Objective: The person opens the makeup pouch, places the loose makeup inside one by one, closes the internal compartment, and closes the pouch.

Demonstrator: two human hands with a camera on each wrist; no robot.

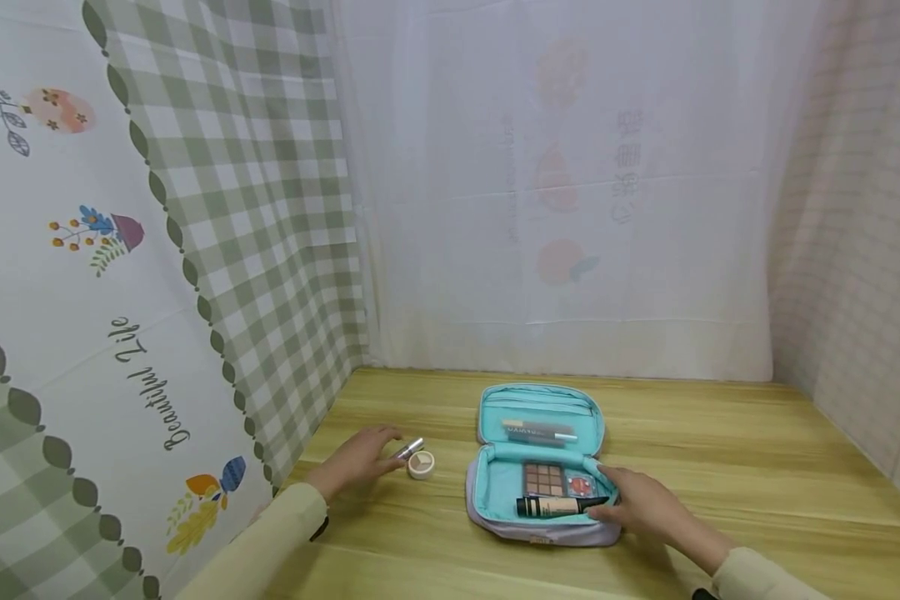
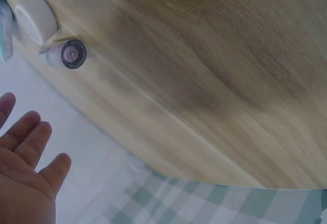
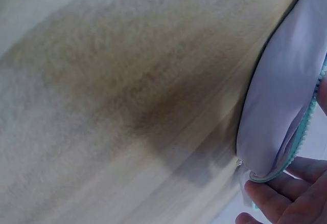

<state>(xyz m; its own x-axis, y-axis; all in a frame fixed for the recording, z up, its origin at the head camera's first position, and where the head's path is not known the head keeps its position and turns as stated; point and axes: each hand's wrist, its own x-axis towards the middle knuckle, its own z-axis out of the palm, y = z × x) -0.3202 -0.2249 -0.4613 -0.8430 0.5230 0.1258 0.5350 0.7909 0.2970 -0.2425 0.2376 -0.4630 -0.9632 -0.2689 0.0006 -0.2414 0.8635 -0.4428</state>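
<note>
An unzipped cosmetic bag [image 1: 543, 535], lilac outside and turquoise inside, lies with its lid folded back. Inside are a brown eyeshadow palette [image 1: 544, 480], a small clear case with a red design [image 1: 581, 485] and a black-capped beige tube [image 1: 555, 507]. At the bag's right rim, my right hand [image 1: 641, 504] holds the edge between thumb and fingers, also seen in the right wrist view. My left hand [image 1: 356, 460] reaches with extended fingers beside a small silver-capped tube [image 2: 70, 54]. A gap separates them in the left wrist view. Touching distance from that tube stands a round white pot [image 1: 421, 465].
A slim grey packet with pen-like items [image 1: 540, 432] sits in the lid's mesh pocket. The wooden table [image 1: 720, 450] is bordered by a green checked cloth [image 1: 270, 167] at left and white curtains [image 1: 450, 208] at the back and right.
</note>
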